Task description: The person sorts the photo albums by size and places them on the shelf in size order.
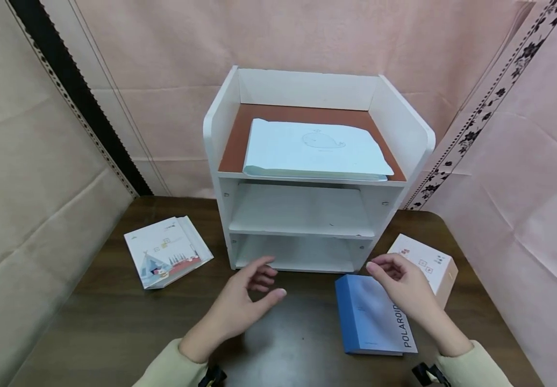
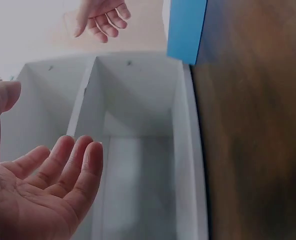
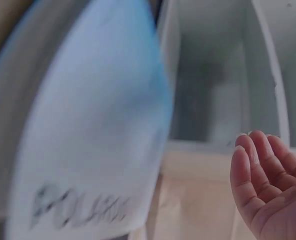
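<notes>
Before a white, open-fronted shelf unit (image 1: pixel 302 209), a person's left hand (image 1: pixel 241 305) and right hand (image 1: pixel 406 285) hover empty, fingers loosely bent. Near the latter, a thick blue book (image 1: pixel 380 325) lies on the dark wooden tabletop (image 1: pixel 128 328); spine-first gripping should control its pages.

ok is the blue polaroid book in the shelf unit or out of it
Out: in the head view, the blue book sits on the table in front of the white shelf unit, outside its compartments.
</notes>
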A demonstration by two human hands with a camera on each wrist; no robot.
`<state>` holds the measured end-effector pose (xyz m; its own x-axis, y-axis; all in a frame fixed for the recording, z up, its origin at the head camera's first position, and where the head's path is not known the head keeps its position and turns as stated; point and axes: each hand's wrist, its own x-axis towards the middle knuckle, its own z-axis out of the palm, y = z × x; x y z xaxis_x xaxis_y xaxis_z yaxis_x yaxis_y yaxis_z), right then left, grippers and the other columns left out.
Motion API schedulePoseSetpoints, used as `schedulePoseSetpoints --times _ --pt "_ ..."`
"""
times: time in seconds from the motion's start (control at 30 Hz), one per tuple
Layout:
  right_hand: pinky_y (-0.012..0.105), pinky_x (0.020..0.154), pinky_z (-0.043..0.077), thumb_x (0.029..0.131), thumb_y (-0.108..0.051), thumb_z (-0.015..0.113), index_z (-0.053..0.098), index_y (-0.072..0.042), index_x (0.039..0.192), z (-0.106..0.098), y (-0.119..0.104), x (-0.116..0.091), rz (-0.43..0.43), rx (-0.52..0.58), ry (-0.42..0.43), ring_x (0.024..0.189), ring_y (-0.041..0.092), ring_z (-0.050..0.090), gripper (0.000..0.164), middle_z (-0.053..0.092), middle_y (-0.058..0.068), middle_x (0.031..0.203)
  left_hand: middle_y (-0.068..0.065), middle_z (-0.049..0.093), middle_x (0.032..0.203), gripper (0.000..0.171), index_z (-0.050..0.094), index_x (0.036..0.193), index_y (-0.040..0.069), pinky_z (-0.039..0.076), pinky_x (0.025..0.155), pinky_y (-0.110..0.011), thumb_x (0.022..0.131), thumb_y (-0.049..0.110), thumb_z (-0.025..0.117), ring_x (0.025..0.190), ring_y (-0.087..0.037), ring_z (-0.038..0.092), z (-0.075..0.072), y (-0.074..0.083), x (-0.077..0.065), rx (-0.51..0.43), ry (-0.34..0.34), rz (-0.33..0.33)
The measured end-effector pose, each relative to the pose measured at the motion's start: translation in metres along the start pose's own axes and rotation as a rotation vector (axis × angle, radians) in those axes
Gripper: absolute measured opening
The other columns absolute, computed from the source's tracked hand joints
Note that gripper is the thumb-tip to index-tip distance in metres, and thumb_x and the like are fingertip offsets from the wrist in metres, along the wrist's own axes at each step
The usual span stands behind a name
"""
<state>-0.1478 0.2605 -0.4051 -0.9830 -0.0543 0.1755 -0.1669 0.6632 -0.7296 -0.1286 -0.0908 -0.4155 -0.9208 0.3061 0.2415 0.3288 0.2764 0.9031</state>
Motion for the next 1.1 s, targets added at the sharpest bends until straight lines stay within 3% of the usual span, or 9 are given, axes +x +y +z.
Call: schedulePoseSetpoints --times 0.23,0.5,0.7,0.87,1.1 --pt "0.023 0.069 0.051 0.093 -0.045 0.063 0.064 -0.011 0.112 -0.008 0.022 -0.010 0.064 -0.062 0.005 0.085 0.019 0.060 0.039 0.065 0.002 0.097 0.009 0.060 0.115 0.064 0.047 0.139 0.025 0.051 0.088 -0.032 0.085 0.049 0.071 0.103 -0.015 0.061 0.024 -0.007 0.000 0.001 -0.083 -0.036" --pt "0.020 0.064 0.049 0.093 -0.034 0.067 0.063 -0.003 0.111 -0.015 0.040 -0.023 0.059 -0.068 0.077 0.075 0.011 0.061 0.036 0.069 0.006 0.091 0.010 0.058 0.116 0.068 0.043 0.141 0.028 0.050 0.088 -0.031 0.084 0.057 0.067 0.104 -0.017 0.060 0.049 -0.005 0.004 0.046 -0.168 -0.065" --pt "0.019 0.062 0.049 0.093 -0.035 0.066 0.056 -0.002 0.121 -0.017 0.049 -0.029 0.133 -0.040 0.095 0.075 0.007 0.062 0.044 0.070 0.012 0.097 0.013 0.057 0.116 0.066 0.044 0.139 0.029 0.050 0.088 -0.029 0.085 0.059 0.065 0.104 -0.012 0.059 0.074 -0.002 0.014 0.065 -0.221 -0.047" --pt "0.019 0.062 0.048 0.093 -0.038 0.064 0.052 -0.002 0.126 -0.018 0.054 -0.032 0.169 -0.030 0.092 0.078 0.006 0.064 0.051 0.071 0.014 0.099 0.008 0.058 0.117 0.067 0.045 0.140 0.025 0.050 0.086 -0.028 0.085 0.058 0.065 0.102 -0.009 0.058 0.095 0.005 0.026 0.089 -0.272 -0.044" --pt "0.018 0.059 0.048 0.093 -0.034 0.066 0.054 0.001 0.124 -0.024 0.065 -0.040 0.184 -0.032 0.176 0.074 0.005 0.064 0.048 0.070 0.018 0.098 0.012 0.057 0.118 0.069 0.045 0.141 0.023 0.049 0.082 -0.023 0.085 0.058 0.065 0.100 -0.002 0.055 0.130 0.013 0.046 0.153 -0.308 -0.054"
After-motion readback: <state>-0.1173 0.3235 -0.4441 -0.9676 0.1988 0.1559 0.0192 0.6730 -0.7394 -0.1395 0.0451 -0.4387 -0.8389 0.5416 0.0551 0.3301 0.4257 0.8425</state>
